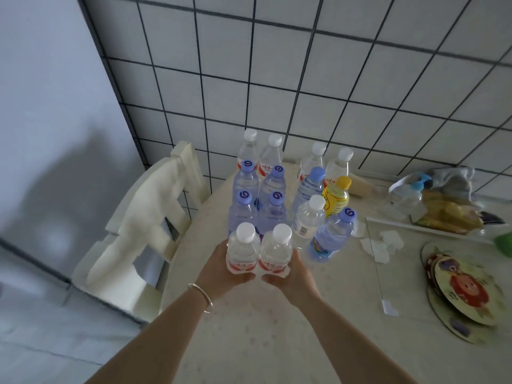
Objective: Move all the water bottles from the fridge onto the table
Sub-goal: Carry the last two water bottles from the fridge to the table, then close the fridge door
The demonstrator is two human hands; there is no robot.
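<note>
left hand (221,268) grips bottle (241,249) | right hand (291,273) grips second bottle (275,252)

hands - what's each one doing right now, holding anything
Left hand: curled round the left white-capped bottle.
Right hand: curled round the right white-capped bottle.

- The 2 white-capped bottles (259,252) held between the left hand (221,268) and right hand (291,271) carry red labels with white script, too blurred to read.
- Beyond the hands, 4 purple caps (245,197) each bear a swirl mark, possibly a "G" or "9".
</note>
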